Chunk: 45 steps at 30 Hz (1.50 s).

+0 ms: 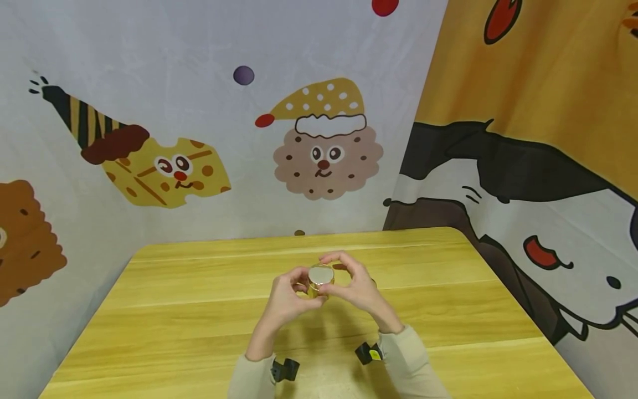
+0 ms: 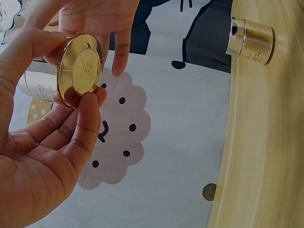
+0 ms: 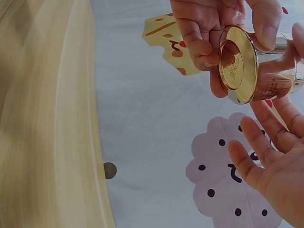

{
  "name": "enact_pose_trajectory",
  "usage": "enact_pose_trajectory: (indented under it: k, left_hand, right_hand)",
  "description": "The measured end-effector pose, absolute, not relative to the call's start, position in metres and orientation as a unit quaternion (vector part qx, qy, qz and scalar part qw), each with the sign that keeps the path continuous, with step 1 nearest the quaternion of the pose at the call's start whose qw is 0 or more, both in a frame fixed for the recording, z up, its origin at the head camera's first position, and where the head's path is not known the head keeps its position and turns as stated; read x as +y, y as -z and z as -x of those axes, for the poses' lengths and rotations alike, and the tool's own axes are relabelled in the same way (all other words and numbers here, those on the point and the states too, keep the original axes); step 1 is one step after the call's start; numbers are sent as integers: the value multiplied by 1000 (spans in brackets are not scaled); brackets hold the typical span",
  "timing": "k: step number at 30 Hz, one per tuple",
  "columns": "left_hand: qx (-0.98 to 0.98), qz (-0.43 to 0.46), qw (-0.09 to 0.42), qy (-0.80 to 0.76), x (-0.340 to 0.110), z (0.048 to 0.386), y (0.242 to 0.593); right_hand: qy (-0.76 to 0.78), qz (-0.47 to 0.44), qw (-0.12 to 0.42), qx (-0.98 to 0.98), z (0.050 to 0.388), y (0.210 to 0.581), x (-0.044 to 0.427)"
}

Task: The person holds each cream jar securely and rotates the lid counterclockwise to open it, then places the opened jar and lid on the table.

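A shiny gold jar (image 1: pixel 320 275) with a flat, pale top is held above the table between both hands. My left hand (image 1: pixel 289 299) grips its lower part; in the left wrist view the left fingers (image 2: pixel 85 128) lie against the jar's gold base (image 2: pixel 86 71), which has small printed characters. My right hand (image 1: pixel 358 285) pinches the lid end between thumb and index finger, the other fingers (image 3: pixel 259 152) extended below in the right wrist view. There, the jar (image 3: pixel 273 78) is tilted, its base facing the camera.
A second gold jar (image 2: pixel 256 42) stands on the wooden table (image 1: pixel 199 310), mostly hidden behind my right hand in the head view. A cloth (image 1: pixel 199 50) with cartoon prints hangs behind the table, and a patterned orange cloth (image 1: pixel 463 94) hangs at the right.
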<state>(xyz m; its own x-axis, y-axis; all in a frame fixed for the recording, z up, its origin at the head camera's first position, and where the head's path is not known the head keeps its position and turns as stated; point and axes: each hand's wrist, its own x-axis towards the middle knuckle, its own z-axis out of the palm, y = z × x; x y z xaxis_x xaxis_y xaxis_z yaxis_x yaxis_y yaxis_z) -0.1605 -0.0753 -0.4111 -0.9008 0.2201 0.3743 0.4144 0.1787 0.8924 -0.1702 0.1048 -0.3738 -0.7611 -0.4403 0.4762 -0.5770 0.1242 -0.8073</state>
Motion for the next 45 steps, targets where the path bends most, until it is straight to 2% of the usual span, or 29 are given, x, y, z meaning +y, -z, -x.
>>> enact_pose_trajectory:
  k: [8,18,29,38,45]
  left_hand:
    - [-761,199,76,613,-75,160,413]
    - [-758,202,75,615,-76,160,413]
    - [-762,198,75,612,-76,160,413]
    - [-763,200,75,610,-77,162,414]
    - [-763,197,74,611,-77,160,412]
  right_hand:
    - [-536,-388,76,-746,171,374,105]
    - [-569,-318,49,-757,169,374,101]
    - [-537,-384,78,-747,170,374,104]
    - [-555,-333,61,-760,169,375,102]
    - [-546,-366,75,-750,168,373,103]
